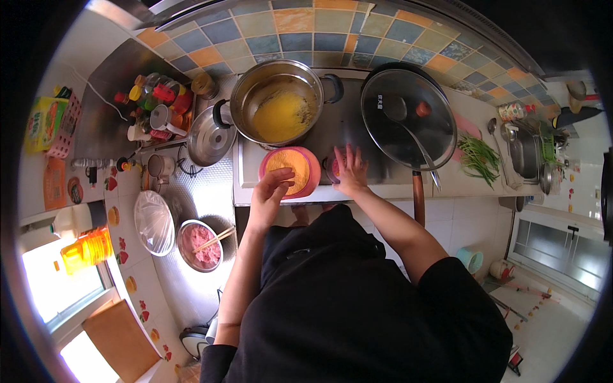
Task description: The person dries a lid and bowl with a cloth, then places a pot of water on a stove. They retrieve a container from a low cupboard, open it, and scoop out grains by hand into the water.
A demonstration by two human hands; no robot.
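Note:
My left hand is over the front left part of a pink-rimmed tub, its fingers curved and the thumb apart. I see nothing between those fingers. Yellow meal fills the tub, which sits at the stove's front edge. To the right, my right hand spans a small round lid with a pink middle, thumb at its near edge and fingers at its far edge. The palm hides much of this lid. Behind the tub, a two-handled steel pot contains a heap of yellow meal.
A glass-lidded pan with a ladle across it stands right; its wooden handle juts past the counter. Green beans lie beyond. At left are a steel pot lid, seasoning bottles and a minced-meat bowl with chopsticks.

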